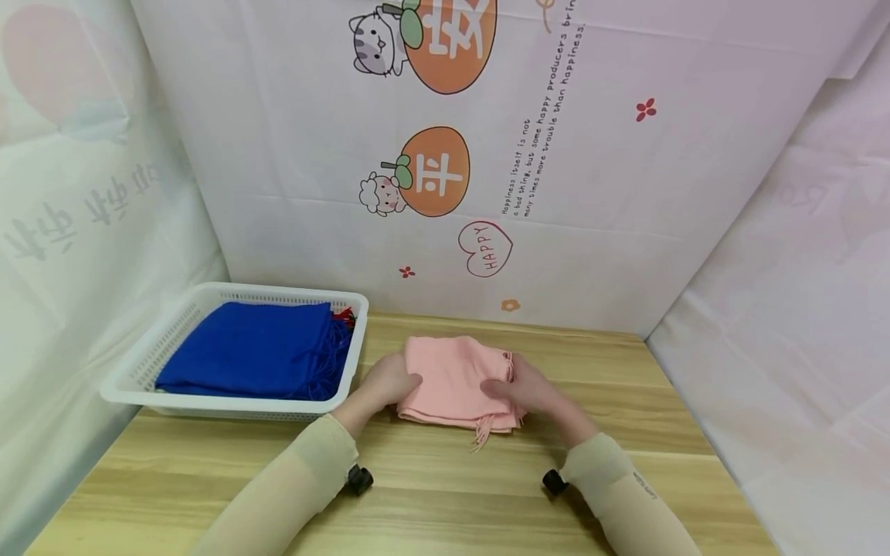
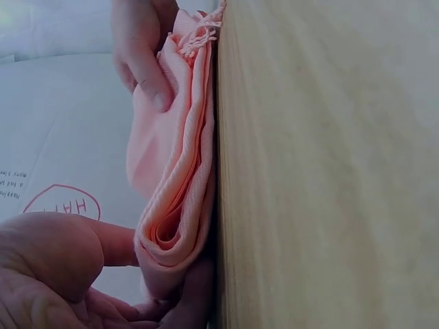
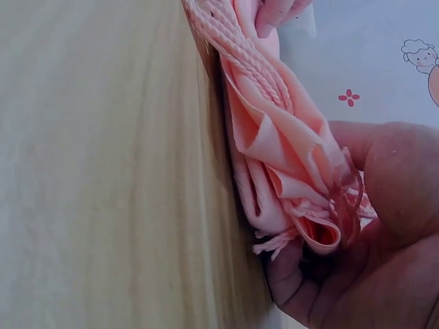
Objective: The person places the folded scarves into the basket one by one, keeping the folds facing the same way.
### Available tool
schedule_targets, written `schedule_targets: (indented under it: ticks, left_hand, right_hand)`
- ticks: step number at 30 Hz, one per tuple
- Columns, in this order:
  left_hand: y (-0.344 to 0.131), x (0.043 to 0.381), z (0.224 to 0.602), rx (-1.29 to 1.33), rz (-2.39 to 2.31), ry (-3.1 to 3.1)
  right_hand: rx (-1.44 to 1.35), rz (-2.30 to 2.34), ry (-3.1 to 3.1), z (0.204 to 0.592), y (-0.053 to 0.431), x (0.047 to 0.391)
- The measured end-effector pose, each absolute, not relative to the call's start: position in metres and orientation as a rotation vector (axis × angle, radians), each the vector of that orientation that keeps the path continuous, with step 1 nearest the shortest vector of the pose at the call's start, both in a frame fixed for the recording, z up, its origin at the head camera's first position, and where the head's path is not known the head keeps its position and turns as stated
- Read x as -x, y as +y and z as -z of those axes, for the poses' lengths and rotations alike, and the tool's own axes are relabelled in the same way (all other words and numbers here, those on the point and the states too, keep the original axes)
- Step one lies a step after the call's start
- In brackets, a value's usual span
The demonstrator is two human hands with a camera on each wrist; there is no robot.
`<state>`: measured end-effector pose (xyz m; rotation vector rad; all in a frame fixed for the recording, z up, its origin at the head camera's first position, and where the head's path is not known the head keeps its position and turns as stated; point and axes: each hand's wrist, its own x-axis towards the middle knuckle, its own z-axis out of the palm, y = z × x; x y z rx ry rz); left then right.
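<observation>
A folded pink scarf [image 1: 452,378] with a twisted fringe lies on the wooden table between both hands. My left hand [image 1: 386,380] grips its left folded edge, thumb on top and fingers beneath, as the left wrist view shows with the thumb [image 2: 113,243] against the rolled layers. At the fringed right end, my right hand [image 1: 524,384] holds the scarf, its thumb over the top. In the right wrist view, fingers [image 3: 291,277] curl under the stacked folds [image 3: 274,157]. Some tassels hang out over the front edge.
Left of the scarf stands a white plastic basket [image 1: 359,340] holding a folded blue fringed scarf [image 1: 253,347] and a bit of red fringe [image 1: 344,316]. A printed white cloth [image 1: 570,255] rises behind the wooden table [image 1: 445,494]. More white cloth hangs at both sides.
</observation>
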<state>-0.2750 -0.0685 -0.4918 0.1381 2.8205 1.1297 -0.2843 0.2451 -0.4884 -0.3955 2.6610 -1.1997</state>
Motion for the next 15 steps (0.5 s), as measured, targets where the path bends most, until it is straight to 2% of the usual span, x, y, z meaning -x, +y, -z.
schedule_targets:
  ticks: [15]
  left_hand:
    - [-0.0620, 0.2760, 0.4954, 0.024, -1.481, 2.633]
  right_hand:
    - [0.200, 1.297, 2.691, 0.4933, 0.2420, 0.2810]
